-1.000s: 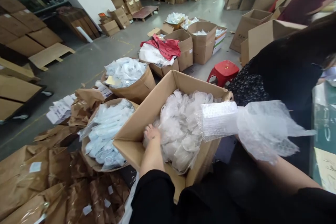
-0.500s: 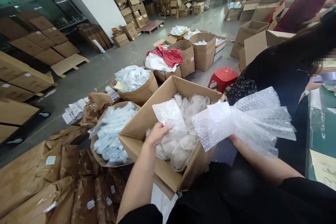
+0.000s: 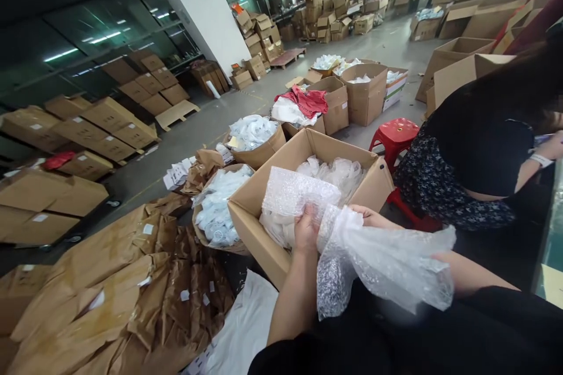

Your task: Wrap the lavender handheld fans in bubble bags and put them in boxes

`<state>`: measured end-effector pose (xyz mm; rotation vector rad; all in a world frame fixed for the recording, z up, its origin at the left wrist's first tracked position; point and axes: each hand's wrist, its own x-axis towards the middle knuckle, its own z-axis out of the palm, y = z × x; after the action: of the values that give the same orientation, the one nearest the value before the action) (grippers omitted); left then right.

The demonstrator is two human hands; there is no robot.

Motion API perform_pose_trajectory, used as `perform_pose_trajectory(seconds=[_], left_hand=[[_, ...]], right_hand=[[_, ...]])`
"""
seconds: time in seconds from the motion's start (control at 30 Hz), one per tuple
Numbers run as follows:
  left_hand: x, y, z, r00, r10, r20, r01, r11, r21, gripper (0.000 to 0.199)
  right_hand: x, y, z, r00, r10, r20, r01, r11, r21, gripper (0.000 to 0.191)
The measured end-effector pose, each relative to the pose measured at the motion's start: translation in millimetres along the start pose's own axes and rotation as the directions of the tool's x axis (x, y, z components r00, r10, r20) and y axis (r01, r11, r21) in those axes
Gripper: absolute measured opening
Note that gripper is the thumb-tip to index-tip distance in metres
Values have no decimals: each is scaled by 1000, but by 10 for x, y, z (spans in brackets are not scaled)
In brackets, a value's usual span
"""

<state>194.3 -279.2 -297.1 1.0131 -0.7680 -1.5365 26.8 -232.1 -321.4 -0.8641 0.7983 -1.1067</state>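
Note:
My left hand (image 3: pixel 307 227) pinches a flat piece of bubble wrap (image 3: pixel 295 190), thumb on top, above the open cardboard box (image 3: pixel 246 193). Close beside it, my right hand (image 3: pixel 365 215) grips a bunch of bubble wrap bags (image 3: pixel 391 255), whose loose ends fan out over my right forearm. Part of the right hand is hidden behind the plastic. Inside the box lie crumpled clear plastic bags (image 3: pixel 341 173). The two held bundles nearly touch; I cannot tell whether they overlap.
Left of the box stand containers of bluish plastic-wrapped items (image 3: pixel 224 202) and large brown paper packages (image 3: pixel 132 275). A red stool (image 3: pixel 398 132) and a seated person (image 3: pixel 475 129) are at the right. Cartons (image 3: pixel 365 91) stand farther back.
My left hand has moved right with its piece, and my right hand has brought its bunch in toward it, tilting the ends downward. The view has swung left.

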Motion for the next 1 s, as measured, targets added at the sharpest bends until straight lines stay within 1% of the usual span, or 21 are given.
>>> perform_pose_trajectory(seconds=[0.1, 0.17, 0.23, 0.3, 0.33, 0.37, 0.4, 0.43, 0.47, 0.5, 0.53, 0.57, 0.6, 0.63, 0.67, 0.77, 0.8, 0.83, 0.93, 0.97, 1.0], left_hand=[[-140, -60, 17, 998, -60, 32, 57, 994, 92, 56], [-219, -52, -131, 994, -100, 49, 85, 966, 243, 53], [-283, 64, -354, 986, -160, 46, 126, 899, 419, 45], [-320, 298, -553, 984, -179, 21, 134, 806, 577, 35], [-325, 438, -611, 993, -117, -11, 97, 756, 648, 32], [-321, 574, -633, 999, 16, -41, 19, 687, 726, 31], [-307, 691, -619, 985, 168, -32, -76, 598, 798, 35], [-281, 776, -575, 955, 295, 28, -177, 492, 852, 42], [-245, 822, -512, 925, 356, 135, -280, 394, 876, 52], [-198, 828, -440, 904, 327, 275, -381, 326, 865, 60], [-144, 798, -372, 879, 217, 425, -473, 290, 832, 61], [-88, 740, -315, 835, 73, 545, -541, 288, 790, 53], [-37, 664, -274, 785, -43, 618, -578, 311, 755, 41], [4, 580, -247, 749, -105, 654, -589, 347, 730, 30], [32, 499, -231, 741, -107, 663, -581, 394, 712, 26], [45, 321, -197, 804, 39, 594, -513, 551, 658, 32], [44, 290, -184, 798, 39, 602, -509, 579, 637, 33], [52, 271, -175, 770, -2, 638, -515, 588, 624, 32], [196, 267, -228, 597, -253, 761, -542, 573, 615, 22], [295, 282, -290, 558, -330, 761, -511, 587, 629, 18], [417, 305, -376, 565, -382, 731, -443, 607, 660, 16]], right_hand=[[18, 43, 17, 1000, 5, 5, -5, 999, 49, 19], [45, -59, -94, 992, -128, -14, 125, 986, -113, 17], [56, -250, -251, 948, -300, 106, 317, 872, -373, 11], [39, -470, -358, 869, -369, 330, 495, 657, -568, 10], [22, -571, -369, 831, -350, 432, 556, 554, -620, 16], [4, -659, -347, 800, -311, 513, 599, 473, -647, 23], [-14, -731, -295, 775, -264, 574, 629, 408, -662, 29], [-30, -786, -222, 754, -216, 620, 652, 353, -671, 33], [-43, -825, -140, 735, -169, 657, 672, 309, -673, 36], [-53, -851, -64, 717, -129, 685, 689, 276, -670, 38], [-60, -864, -5, 709, -102, 698, 696, 257, -670, 38], [-62, -868, 28, 714, -97, 694, 692, 253, -676, 38], [-58, -864, 31, 731, -116, 673, 675, 271, -686, 37], [-48, -851, 6, 757, -155, 635, 647, 311, -696, 34], [-31, -830, -41, 787, -197, 585, 612, 371, -699, 30], [52, -735, -217, 853, -265, 450, 518, 541, -663, 21], [86, -700, -261, 865, -256, 432, 496, 575, -651, 21], [120, -671, -292, 874, -238, 424, 476, 600, -643, 22], [199, -630, -332, 895, -212, 392, 427, 660, -618, 20], [214, -631, -341, 905, -213, 367, 407, 684, -606, 20], [224, -635, -354, 916, -218, 337, 386, 706, -594, 19]])
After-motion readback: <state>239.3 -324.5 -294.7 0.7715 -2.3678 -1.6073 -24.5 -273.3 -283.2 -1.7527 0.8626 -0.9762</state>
